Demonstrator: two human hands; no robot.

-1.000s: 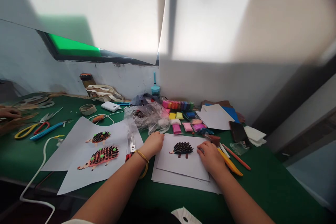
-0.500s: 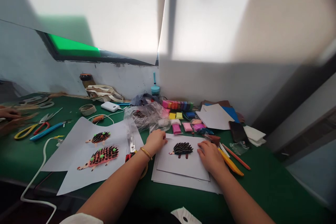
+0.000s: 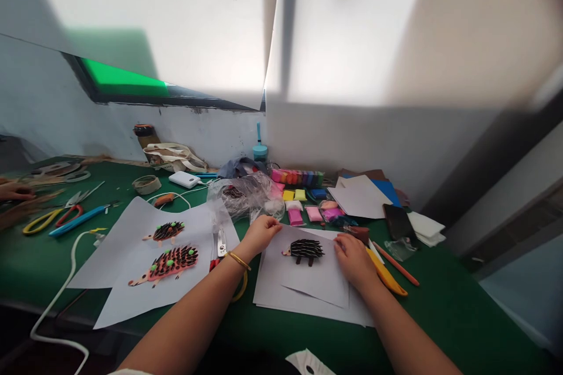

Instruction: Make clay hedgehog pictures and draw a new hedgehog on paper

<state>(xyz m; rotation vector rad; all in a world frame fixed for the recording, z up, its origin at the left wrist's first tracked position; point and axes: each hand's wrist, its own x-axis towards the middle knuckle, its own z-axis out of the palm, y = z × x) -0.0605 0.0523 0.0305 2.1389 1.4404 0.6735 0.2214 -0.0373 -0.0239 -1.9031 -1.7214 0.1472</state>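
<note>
A sheet of white paper [image 3: 303, 281] bearing a dark hedgehog figure [image 3: 307, 251] is held at both sides, its upper part tilted up from other white sheets [image 3: 268, 293] beneath. My left hand [image 3: 261, 233] pinches its upper left corner between thumb and fingers. At the upper right edge my right hand [image 3: 354, 258] is closed on the same sheet, its fingertips partly hidden. The hedgehog has black spines, a pale snout and brown legs. Scissors [image 3: 221, 243] with red and yellow handles lie partly under my left forearm.
More paper [image 3: 118, 299] with two spiny hedgehogs [image 3: 173, 263] lies at left. Clay packets [image 3: 295, 217], a plastic bag [image 3: 246, 193] and a phone [image 3: 398, 221] stand behind. A yellow cutter [image 3: 387, 275] is at right. Another person's hand [image 3: 15, 191] shows at far left.
The sheet with the dark hedgehog has been lifted at its upper edge and now tilts. My left hand has risen slightly with the corner; my right fingers have closed on the edge.
</note>
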